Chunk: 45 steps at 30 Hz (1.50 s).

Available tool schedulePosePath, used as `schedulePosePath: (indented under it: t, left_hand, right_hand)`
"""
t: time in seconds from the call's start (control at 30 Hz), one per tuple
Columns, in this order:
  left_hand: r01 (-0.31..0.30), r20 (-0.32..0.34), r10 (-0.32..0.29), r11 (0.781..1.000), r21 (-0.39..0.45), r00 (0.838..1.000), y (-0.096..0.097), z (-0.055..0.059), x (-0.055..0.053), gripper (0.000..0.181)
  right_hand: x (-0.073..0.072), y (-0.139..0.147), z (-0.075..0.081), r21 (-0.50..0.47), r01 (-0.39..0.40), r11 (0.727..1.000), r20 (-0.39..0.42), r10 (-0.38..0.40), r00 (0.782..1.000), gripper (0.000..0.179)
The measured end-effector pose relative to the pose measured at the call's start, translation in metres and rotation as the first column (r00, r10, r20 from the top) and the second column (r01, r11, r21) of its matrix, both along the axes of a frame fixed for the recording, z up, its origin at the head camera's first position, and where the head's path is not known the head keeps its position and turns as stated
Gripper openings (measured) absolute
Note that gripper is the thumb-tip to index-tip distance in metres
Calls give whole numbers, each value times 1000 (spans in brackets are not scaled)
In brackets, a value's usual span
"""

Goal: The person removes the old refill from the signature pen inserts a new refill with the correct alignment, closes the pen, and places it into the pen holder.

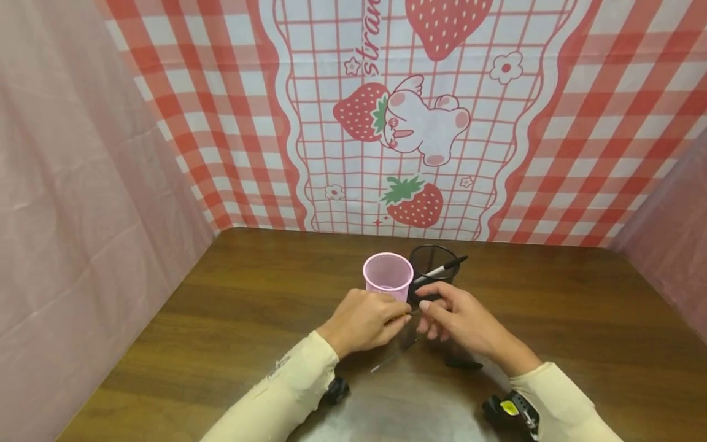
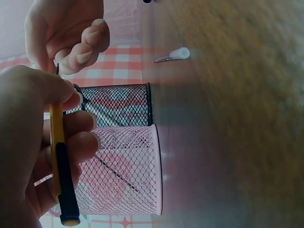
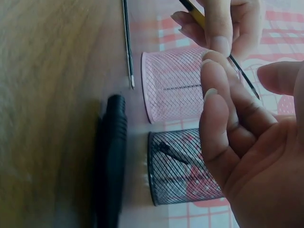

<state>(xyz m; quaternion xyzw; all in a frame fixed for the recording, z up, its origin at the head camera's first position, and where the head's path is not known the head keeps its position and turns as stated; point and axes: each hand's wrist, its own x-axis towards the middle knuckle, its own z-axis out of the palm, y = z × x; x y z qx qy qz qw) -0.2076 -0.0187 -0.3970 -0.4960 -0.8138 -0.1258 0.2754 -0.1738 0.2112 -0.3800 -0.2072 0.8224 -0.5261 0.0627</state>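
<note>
My left hand (image 1: 367, 319) grips a slim yellow-and-black pen barrel (image 2: 58, 156), with a thin dark refill (image 3: 244, 78) sticking out of its end toward the right hand. Around that tip, my right hand (image 1: 461, 319) has its fingers loosely bent. In the right wrist view its thumb (image 3: 280, 78) and fingers stand apart, with no visible grip on the refill. Just beyond the left hand stands a pink mesh pen cup (image 1: 388, 273), partly covered by it. A black mesh pen cup (image 3: 183, 166) stands beside the pink one.
A white-and-black pen (image 1: 439, 270) leans in the black cup. A loose thin refill (image 3: 127, 47) lies on the wooden table (image 1: 248, 307) below the hands. Under the right hand lies a black pen-like barrel (image 3: 111, 156). A checked strawberry cloth (image 1: 248, 123) hangs behind the table.
</note>
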Motion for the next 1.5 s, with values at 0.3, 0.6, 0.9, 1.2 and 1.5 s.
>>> schedulePosePath:
  t: [0.3,0.6,0.9,1.2,1.5]
  left_hand:
    - [-52,0,52,998,-30,999,2,-1,2,14]
    - [-64,-19,63,998,-25,998,1,1,2,14]
    - [-54,1,54,998,-32,999,0,1,1,13]
    - [-60,19,61,997,-58,998,1,1,2,13]
    - [-50,14,51,997,-58,999,2,0,2,14]
  right_hand:
    - [3,17,3,140,8,990,-103,6,995,27]
    - [8,25,16,462,-55,885,-142,135,981,11]
    - [11,27,19,605,-97,791,-168,246,955,15]
    - [19,27,12,682,-126,720,-72,237,969,26]
    - [18,27,5,722,-98,685,-91,235,968,24]
